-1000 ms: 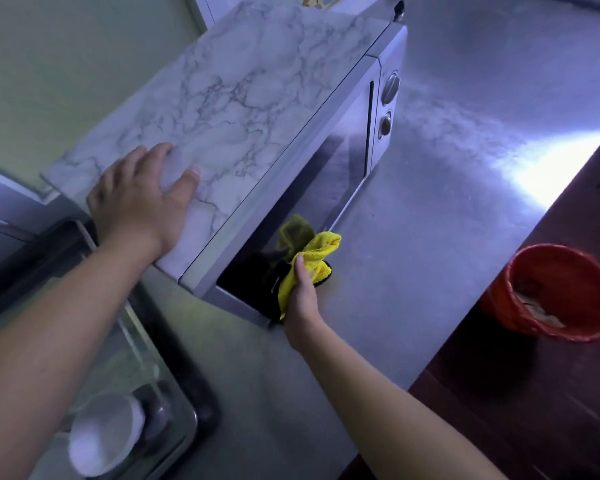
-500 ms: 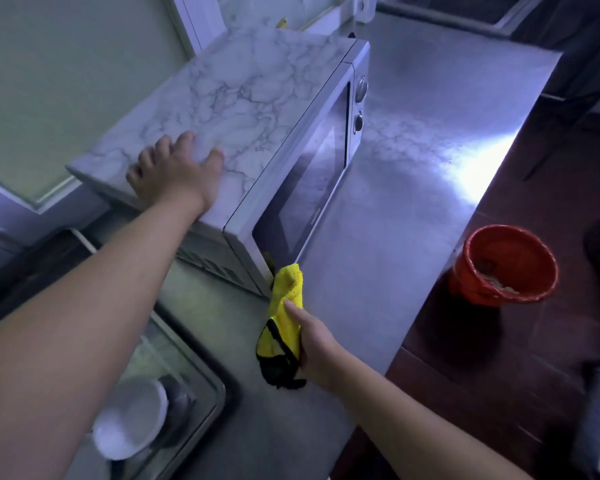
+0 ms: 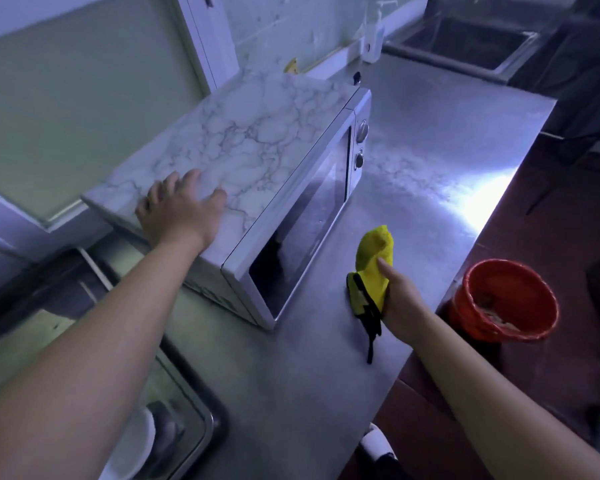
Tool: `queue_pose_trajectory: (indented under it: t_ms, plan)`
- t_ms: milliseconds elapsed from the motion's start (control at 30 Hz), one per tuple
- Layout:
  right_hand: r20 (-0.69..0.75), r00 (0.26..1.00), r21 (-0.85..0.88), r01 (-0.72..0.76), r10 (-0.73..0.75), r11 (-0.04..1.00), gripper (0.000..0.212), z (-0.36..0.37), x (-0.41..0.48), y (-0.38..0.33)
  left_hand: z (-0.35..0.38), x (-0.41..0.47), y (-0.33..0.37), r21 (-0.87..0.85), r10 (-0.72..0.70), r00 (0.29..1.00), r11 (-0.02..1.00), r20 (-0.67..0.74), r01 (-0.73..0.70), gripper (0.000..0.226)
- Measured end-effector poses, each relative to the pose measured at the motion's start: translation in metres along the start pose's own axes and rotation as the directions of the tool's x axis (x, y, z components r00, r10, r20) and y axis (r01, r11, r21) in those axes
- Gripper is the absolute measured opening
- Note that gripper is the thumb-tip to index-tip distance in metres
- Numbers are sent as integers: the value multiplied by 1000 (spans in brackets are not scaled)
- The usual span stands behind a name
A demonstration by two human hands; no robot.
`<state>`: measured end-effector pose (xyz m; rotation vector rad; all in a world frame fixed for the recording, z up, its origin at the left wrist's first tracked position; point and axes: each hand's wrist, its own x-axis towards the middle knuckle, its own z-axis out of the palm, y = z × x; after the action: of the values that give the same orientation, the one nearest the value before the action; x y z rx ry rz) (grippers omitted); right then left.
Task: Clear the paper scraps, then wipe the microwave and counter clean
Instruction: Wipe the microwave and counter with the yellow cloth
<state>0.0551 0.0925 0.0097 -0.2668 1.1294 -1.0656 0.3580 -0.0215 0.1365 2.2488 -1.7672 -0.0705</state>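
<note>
Head view. Landmark: boxy white microwave [image 3: 257, 174] with a marble-patterned top, dark glossy glass door and two round silver knobs at the door's far end. It sits on a brushed stainless-steel counter [image 3: 413, 161], matte with a bright glare patch beyond the microwave's front.

Left hand [image 3: 179, 211]: fingers spread and straight, palm flat on the microwave's marbled top near its near-left corner. Holds nothing.

Right hand [image 3: 397, 299]: fingers and thumb curled round a crumpled yellow cloth with black trim [image 3: 371, 278], soft and folded. Cloth is in front of the microwave door, apart from the glass; its upper end stands up above the thumb, a black strip hangs below the hand toward the counter. Cannot tell if the cloth touches the counter.

Surroundings, relative to the microwave: round red plastic bucket [image 3: 506, 299] on the dark reddish floor, past the counter edge in front of the door, with pale scraps inside. Steel sink basin [image 3: 174, 403] to the near left, partly hidden by the left forearm, holding a white bowl [image 3: 132, 448]. White pump bottle [image 3: 373, 36] behind, by the wall. A second basin [image 3: 465, 43] far behind.
</note>
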Motion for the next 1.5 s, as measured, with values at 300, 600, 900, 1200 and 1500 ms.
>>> queue_pose_trajectory:
  t_ms: [300,600,900,1200,1500]
  plan:
    - [423,624,-575,745,-657,338,59,32,131,-105,-1,-1,1,-4,-11,999,1000,-49,11,68]
    - [20,954,-41,300,-299,953,133,85,196,-46,2,2,-3,-2,23,994,1000,-106,-23,68]
    - [43,998,146,33,-40,989,90,116,100,43,0,2,-2,-25,31,993,999,-111,-34,66]
    - [170,958,-117,-214,232,970,103,141,6,89,0,4,-1,-50,-1,995,999,-96,-4,63]
    - [379,844,-251,-300,379,920,54,21,-10,42,0,2,-1,-59,-15,996,998,-84,10,64]
